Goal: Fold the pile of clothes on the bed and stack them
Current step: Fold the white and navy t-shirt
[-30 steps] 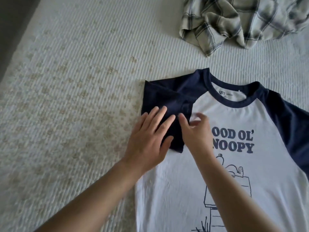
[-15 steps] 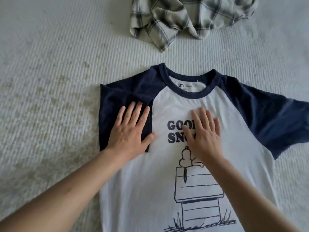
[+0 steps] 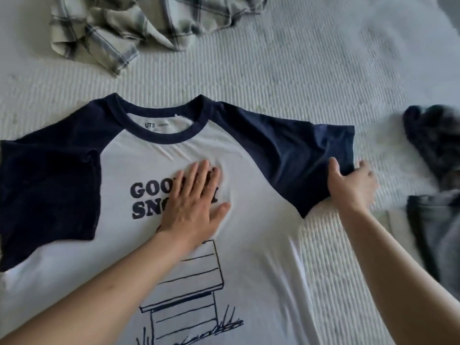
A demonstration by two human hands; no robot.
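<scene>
The bed (image 3: 286, 70) is covered in a whitish ribbed, textured spread, and that's basically all the room you get to see, apart from a dark blurry bit at the top right corner that I can't make out.

Using the t-shirt (image 3: 249, 245) as the landmark: it's a white raglan tee with navy sleeves and a navy collar, lying face up and flat across the middle of the bed, collar pointing away from the person. The print reads "GOO..." and "SNO...", the rest of it is covered, with a drawn doghouse below.

Beyond the collar, toward the upper left, sits a crumpled plaid shirt (image 3: 139, 26), cream with blue-grey checks, not touching the tee. Off past the tee's right-side sleeve is a dark, blurry heap of clothes (image 3: 435, 183), looks like dark blue and grey fabric, apart from the sleeve. Can't tell what garments those are.

The sleeve on the left side is folded in over the body of the tee. The left hand (image 3: 196, 202) lies flat on the chest print, fingers straight and slightly spread, pressing the fabric down and hiding part of the lettering. The right hand (image 3: 353, 185) is at the hem of the right-side sleeve (image 3: 298, 150), thumb on top and fingers underneath, pinching the cuff edge. That sleeve is stretched out to the side.

No containers anywhere in view.
</scene>
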